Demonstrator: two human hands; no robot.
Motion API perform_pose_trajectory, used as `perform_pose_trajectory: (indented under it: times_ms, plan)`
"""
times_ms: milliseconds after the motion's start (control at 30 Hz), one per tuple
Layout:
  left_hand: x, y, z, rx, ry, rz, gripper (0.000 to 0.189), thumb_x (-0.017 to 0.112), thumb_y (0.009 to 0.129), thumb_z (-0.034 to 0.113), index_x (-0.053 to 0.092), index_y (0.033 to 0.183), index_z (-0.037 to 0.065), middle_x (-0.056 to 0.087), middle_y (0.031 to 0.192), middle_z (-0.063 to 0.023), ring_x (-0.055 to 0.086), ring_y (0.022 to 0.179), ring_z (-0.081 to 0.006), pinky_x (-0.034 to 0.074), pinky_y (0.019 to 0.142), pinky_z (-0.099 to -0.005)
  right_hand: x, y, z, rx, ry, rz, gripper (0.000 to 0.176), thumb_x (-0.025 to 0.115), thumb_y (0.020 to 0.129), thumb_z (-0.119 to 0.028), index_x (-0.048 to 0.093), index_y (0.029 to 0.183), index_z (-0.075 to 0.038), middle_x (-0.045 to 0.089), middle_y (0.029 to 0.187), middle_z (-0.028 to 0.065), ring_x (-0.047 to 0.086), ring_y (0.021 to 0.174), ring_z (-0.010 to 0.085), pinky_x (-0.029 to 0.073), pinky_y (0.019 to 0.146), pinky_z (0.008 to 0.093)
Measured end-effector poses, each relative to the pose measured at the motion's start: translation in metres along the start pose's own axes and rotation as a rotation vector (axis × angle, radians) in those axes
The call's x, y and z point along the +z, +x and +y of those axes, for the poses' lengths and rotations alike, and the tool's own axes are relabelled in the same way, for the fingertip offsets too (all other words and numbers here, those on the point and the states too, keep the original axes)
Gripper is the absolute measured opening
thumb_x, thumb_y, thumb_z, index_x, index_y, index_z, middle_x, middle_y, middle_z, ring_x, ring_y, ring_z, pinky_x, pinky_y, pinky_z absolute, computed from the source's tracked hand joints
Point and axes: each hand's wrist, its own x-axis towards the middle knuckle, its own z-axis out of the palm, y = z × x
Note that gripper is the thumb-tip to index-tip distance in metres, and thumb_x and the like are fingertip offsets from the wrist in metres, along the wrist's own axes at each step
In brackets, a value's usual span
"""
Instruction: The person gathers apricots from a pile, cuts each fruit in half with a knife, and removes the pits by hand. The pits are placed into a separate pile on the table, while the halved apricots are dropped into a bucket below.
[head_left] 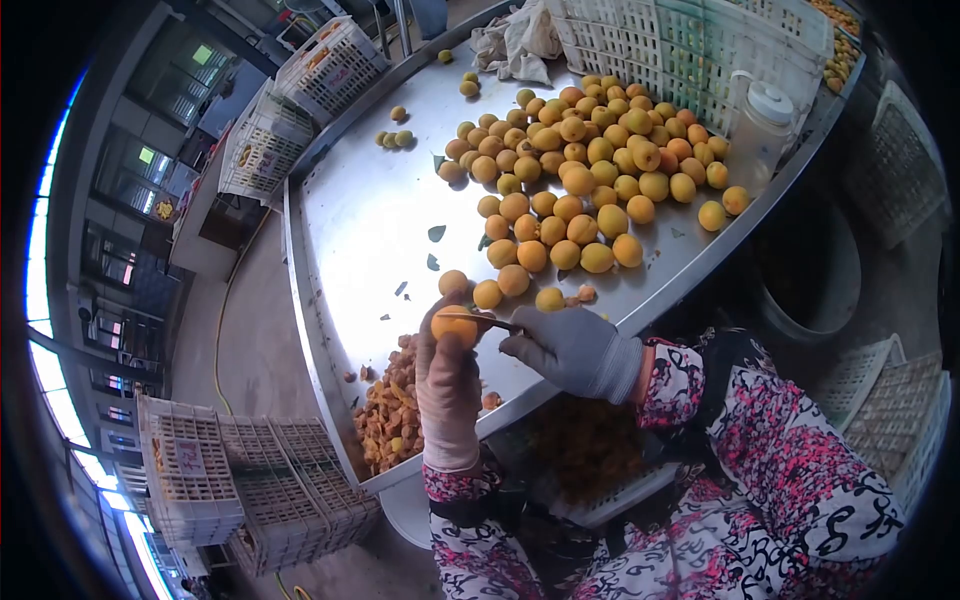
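Metal table [345, 228] under loose orange-yellow fruit [575, 180]

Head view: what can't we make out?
Head view only:
- Knife handle: inside the right hand.
- Held fruit, lower side: behind the left hand's fingers.
- Bucket contents: lost in shadow.
- Crate label writing: too small and blurred.
- Large white crate: cut off by the top edge.

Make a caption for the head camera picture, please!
Left hand holds a fruit; right hand holds a knife against it, more fruit nearby.

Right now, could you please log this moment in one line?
left hand: holds fruit; right hand: holds knife, blade at fruit; fruit pile: on metal table
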Motion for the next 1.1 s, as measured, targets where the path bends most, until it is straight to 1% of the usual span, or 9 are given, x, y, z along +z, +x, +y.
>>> perform_pose_trajectory:
  times_ms: [267,367,467,600,667,733,800,1000,1100]
  plan:
    - [0.021,0.002,-0.02,-0.066,-0.27,0.099,0.057,0.052,0.092,0.04,0.04,0.127,-0.003,0.061,0.1,-0.0116,0.055,0.102,-0.02,0.037,0.097,-0.0338,0.031,-0.009,-0.005,0.22,0.048,0.063,0.03,0.045,0.093,-0.038,0.049,0.098,-0.008,0.061,0.07,0.0189,0.06,0.064,0.0388,0.047,0.056,0.047]
    - [0.022,0.004,-0.021,-0.098,-0.486,0.161,0.05,0.054,0.092,0.037,0.046,0.124,-0.001,0.063,0.098,-0.0156,0.061,0.093,-0.0243,0.05,0.08,-0.0338,0.032,-0.005,0.002,0.193,0.06,0.071,0.032,0.045,0.093,-0.037,0.049,0.099,-0.007,0.062,0.072,0.0202,0.06,0.067,0.0398,0.047,0.058,0.0468]
    - [0.018,0.007,-0.008,-0.008,0.009,0.137,0.05,0.056,0.091,0.033,0.045,0.127,0.002,0.062,0.105,-0.0136,0.058,0.101,-0.0217,0.047,0.088,-0.0325,0.019,0.003,0.007,0.152,0.059,0.055,0.034,0.045,0.093,-0.038,0.05,0.105,-0.007,0.062,0.074,0.0207,0.06,0.069,0.0396,0.048,0.06,0.0467]
    - [0.025,0.002,-0.004,0.048,0.173,0.144,0.049,0.057,0.09,0.035,0.048,0.126,0.004,0.061,0.105,-0.0124,0.057,0.1,-0.0219,0.045,0.091,-0.0333,0.012,0.0,0.0,0.158,0.123,-0.014,0.038,0.045,0.093,-0.038,0.049,0.113,-0.006,0.062,0.077,0.0211,0.061,0.071,0.0395,0.048,0.062,0.0479]
    - [0.02,0.003,-0.024,-0.146,-0.46,0.158,0.048,0.057,0.089,0.038,0.051,0.122,0.003,0.062,0.102,-0.0126,0.058,0.096,-0.0222,0.047,0.088,-0.034,0.032,-0.005,0.003,0.126,0.096,0.128,0.037,0.044,0.093,-0.038,0.049,0.112,-0.007,0.062,0.077,0.0211,0.061,0.07,0.0391,0.047,0.061,0.0484]
    - [0.027,0.008,-0.028,-0.147,-0.559,0.172,0.046,0.056,0.09,0.038,0.053,0.118,0.002,0.062,0.1,-0.0125,0.059,0.094,-0.0217,0.048,0.084,-0.0333,0.033,-0.007,0.006,0.222,0.03,0.006,0.036,0.043,0.094,-0.038,0.047,0.113,-0.008,0.062,0.076,0.0209,0.061,0.07,0.039,0.047,0.06,0.0486]
    - [0.032,0.008,-0.018,-0.138,-0.469,0.21,0.047,0.056,0.091,0.038,0.052,0.12,0.001,0.062,0.101,-0.0117,0.059,0.093,-0.0211,0.048,0.084,-0.0318,0.03,-0.004,0.008,0.202,0.089,0.029,0.034,0.046,0.094,-0.031,0.05,0.117,-0.006,0.061,0.089,0.0214,0.061,0.079,0.0382,0.048,0.064,0.0425]
    - [0.033,0.003,0.002,0.086,0.146,0.187,0.043,0.056,0.092,0.022,0.045,0.127,-0.001,0.06,0.111,-0.0085,0.057,0.105,-0.0175,0.045,0.092,-0.0302,0.005,0.002,0.003,0.159,0.036,-0.023,0.028,0.05,0.092,-0.032,0.051,0.098,-0.005,0.061,0.078,0.0206,0.06,0.072,0.0387,0.046,0.061,0.0453]
    - [0.024,0.001,-0.012,0.053,0.076,0.179,0.042,0.057,0.091,0.021,0.046,0.126,-0.001,0.06,0.11,-0.0085,0.057,0.103,-0.0167,0.044,0.092,-0.0295,0.018,-0.001,0.008,0.148,0.117,0.014,0.031,0.048,0.093,-0.034,0.05,0.105,-0.005,0.062,0.08,0.0211,0.06,0.073,0.0397,0.047,0.061,0.0457]
